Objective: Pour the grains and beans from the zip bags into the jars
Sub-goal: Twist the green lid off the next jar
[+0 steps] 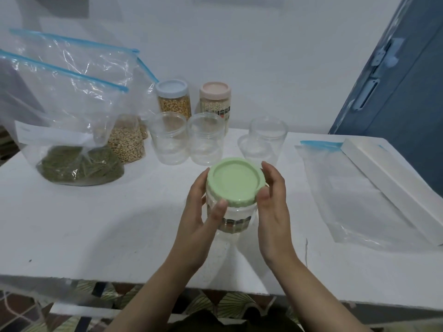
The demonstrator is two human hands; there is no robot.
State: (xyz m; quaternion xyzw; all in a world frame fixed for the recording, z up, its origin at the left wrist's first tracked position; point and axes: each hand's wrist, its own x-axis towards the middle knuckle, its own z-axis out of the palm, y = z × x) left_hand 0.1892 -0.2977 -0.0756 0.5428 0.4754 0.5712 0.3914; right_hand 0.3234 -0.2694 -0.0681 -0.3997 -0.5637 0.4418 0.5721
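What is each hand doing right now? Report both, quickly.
Left hand: grips the side of the clear plastic jar.
Right hand: curled round the rim of the jar's round pale green lid.

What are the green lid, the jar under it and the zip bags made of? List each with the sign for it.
Green lid: seems moulded plastic, matte pastel, with a ribbed rim.
Jar under it: clear and thin-walled, probably plastic, though glass cannot be ruled out.
Zip bags: thin clear plastic film, glossy and creased, with blue zip strips.
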